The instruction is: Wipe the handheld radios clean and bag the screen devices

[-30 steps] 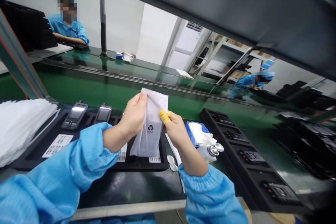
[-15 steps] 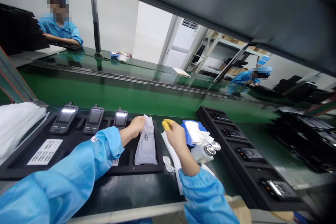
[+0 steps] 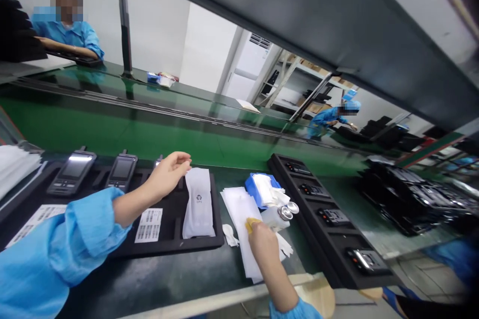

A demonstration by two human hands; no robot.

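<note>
My left hand point(image 3: 170, 172) is raised at the top end of a white plastic bag point(image 3: 198, 204), its fingers stretched out and holding nothing. This bag, printed with a recycling mark, lies filled in the right slot of a black foam tray point(image 3: 170, 250); its contents are hidden. In the same tray are handheld devices with screens and antennas, including one on the left point(image 3: 73, 172) and one in the middle point(image 3: 121, 169); my left arm partly covers a third. My right hand point(image 3: 264, 241), with yellow finger covers, is closed at the edge of flat white bags point(image 3: 237, 209).
A blue box point(image 3: 254, 190) of white wipes and a metal-capped bottle point(image 3: 275, 218) stand right of the flat bags. Another foam tray point(image 3: 329, 254) holds several devices. Stacked black trays point(image 3: 396, 204) stand further right. Two co-workers point(image 3: 71, 40) point(image 3: 329, 117) sit or stand beyond the bench.
My left hand has let go of the filled bag's top and moved up and left. My right hand has come down onto the flat white bags. The view has shifted.
</note>
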